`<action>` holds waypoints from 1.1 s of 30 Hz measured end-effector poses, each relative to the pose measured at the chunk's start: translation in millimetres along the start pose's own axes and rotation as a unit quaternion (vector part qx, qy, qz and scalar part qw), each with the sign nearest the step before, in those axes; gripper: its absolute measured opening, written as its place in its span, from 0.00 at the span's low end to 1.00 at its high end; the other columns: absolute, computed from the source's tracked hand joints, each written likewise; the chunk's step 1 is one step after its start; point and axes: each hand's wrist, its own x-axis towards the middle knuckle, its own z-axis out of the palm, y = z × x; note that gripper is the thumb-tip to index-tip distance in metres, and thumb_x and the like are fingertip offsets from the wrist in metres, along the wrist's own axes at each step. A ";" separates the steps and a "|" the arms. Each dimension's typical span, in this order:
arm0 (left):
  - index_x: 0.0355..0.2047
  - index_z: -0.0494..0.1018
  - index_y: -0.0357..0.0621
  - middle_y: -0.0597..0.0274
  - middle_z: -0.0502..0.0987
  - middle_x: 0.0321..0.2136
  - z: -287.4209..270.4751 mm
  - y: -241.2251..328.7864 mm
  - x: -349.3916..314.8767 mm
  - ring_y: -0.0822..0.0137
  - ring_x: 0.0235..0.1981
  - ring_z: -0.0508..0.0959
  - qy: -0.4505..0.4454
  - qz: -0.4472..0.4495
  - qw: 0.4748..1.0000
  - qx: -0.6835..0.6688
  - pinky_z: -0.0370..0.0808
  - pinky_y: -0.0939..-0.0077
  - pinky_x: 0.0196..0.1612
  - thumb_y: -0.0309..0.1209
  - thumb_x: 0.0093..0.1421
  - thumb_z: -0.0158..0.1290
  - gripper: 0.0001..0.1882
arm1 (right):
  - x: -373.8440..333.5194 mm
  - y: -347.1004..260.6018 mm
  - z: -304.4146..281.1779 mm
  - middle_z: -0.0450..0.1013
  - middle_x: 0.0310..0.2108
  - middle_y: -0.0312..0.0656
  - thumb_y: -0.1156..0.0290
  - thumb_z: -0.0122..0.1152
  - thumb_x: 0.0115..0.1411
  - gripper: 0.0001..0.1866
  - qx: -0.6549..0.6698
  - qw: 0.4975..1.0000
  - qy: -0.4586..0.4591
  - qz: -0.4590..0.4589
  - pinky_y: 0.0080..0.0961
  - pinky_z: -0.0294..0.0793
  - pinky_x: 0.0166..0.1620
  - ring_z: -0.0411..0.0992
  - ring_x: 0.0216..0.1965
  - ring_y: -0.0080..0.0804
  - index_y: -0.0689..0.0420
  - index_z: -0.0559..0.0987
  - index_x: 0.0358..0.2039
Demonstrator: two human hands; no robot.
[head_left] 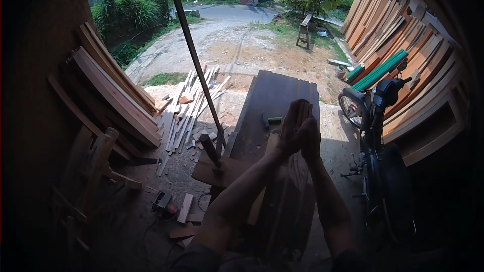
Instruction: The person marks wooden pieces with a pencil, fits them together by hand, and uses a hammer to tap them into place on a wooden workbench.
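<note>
My left hand (288, 135) and my right hand (311, 138) meet palm to palm above the workbench (262, 90). Their fingers look stretched out and point up and away; the space between the palms is hidden, and no held object shows. Just left of the hands a hammer with a green handle (275, 120) lies on the dark bench top. Partly behind my left forearm is a strip of pale wood (271, 142). A thick wooden peg or handle (209, 150) stands on a wooden board (227, 170) at the bench's left side.
Thin wood offcuts (189, 113) litter the ground at left, near a power tool (162, 201). Planks (108, 88) lean on the left wall. A motorcycle (380, 136) stands right of the bench, before more leaning boards (383, 20). A slanting pole (194, 53) crosses the left side.
</note>
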 end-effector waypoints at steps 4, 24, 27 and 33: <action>0.57 0.63 0.39 0.44 0.71 0.49 20.0 37.0 -21.5 0.53 0.52 0.72 -0.061 0.034 0.997 -0.015 0.70 0.57 0.52 0.39 0.63 0.55 0.26 | -33.9 -52.5 -71.5 0.63 0.61 0.58 0.63 0.66 0.58 0.38 -0.131 0.974 -0.046 -0.179 0.46 0.66 0.62 0.63 0.62 0.56 0.62 0.64 0.66; 0.60 0.65 0.38 0.42 0.67 0.60 -164.0 171.5 -313.5 0.44 0.61 0.67 -0.176 -0.251 0.749 0.588 0.67 0.53 0.61 0.40 0.65 0.52 0.27 | -560.5 11.0 -234.7 0.60 0.65 0.58 0.52 0.65 0.59 0.43 -0.373 0.817 -0.118 0.423 0.46 0.62 0.65 0.60 0.65 0.57 0.59 0.60 0.69; 0.59 0.65 0.38 0.43 0.65 0.62 -198.3 130.3 -354.9 0.43 0.62 0.66 -0.197 -0.156 0.744 0.619 0.67 0.54 0.61 0.39 0.67 0.48 0.24 | -471.1 5.0 -197.8 0.69 0.55 0.57 0.62 0.64 0.61 0.32 -0.325 0.898 -0.025 0.295 0.46 0.67 0.59 0.67 0.58 0.55 0.60 0.68 0.63; 0.62 0.65 0.43 0.45 0.71 0.58 -203.5 177.2 -331.9 0.42 0.58 0.71 -0.132 -0.252 0.790 0.543 0.69 0.52 0.59 0.45 0.68 0.46 0.27 | -294.3 -155.7 -105.0 0.76 0.42 0.45 0.69 0.64 0.55 0.23 -0.056 0.989 -0.139 -0.017 0.39 0.76 0.46 0.75 0.43 0.46 0.56 0.78 0.53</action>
